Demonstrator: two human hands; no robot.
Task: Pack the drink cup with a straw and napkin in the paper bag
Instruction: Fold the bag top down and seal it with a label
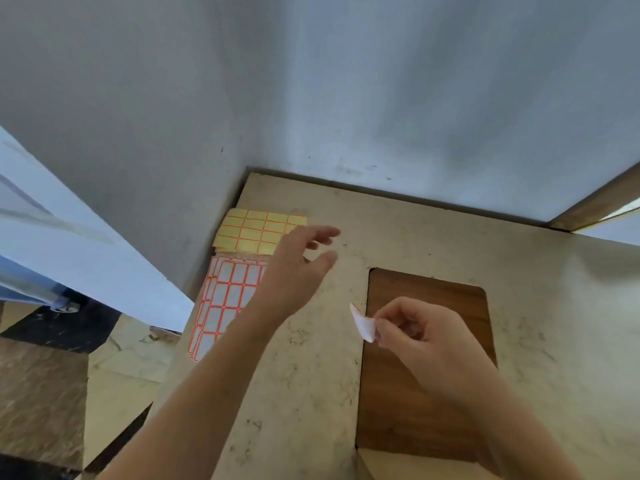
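My right hand [420,336] pinches a small white sticker label with a red edge [363,323] between thumb and fingertips, above the left edge of a brown wooden inset [426,393] in the table. My left hand [298,268] hovers open over the table, fingers spread, just right of the label sheets. No drink cup, straw, napkin or paper bag is in view.
A yellow label sheet with red lines [256,230] and white label sheets with red borders [225,299] lie at the table's left edge. The beige table [450,237] meets a grey wall at the back. A pale rounded object [412,465] shows at the bottom edge. Floor lies left.
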